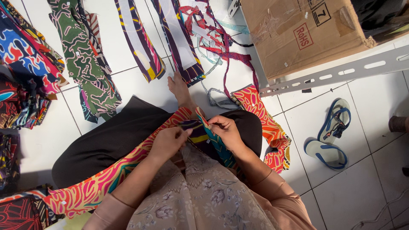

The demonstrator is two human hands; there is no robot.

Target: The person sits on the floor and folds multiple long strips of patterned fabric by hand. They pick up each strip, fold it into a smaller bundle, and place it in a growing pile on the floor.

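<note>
A white tiled floor lies under a seated person. Both hands meet over the lap: the left hand and right hand pinch a patterned fabric strip between them. Beyond the hands lie more strips. Right of the right hand sit blue sandals and a cardboard box.

White tiled floor with grey grout lines, evenly lit by daylight. Upper right: a perforated grey metal shelf rail carrying a brown cardboard box. Beside it, a pair of blue-and-white sandals lies on the tiles.
</note>
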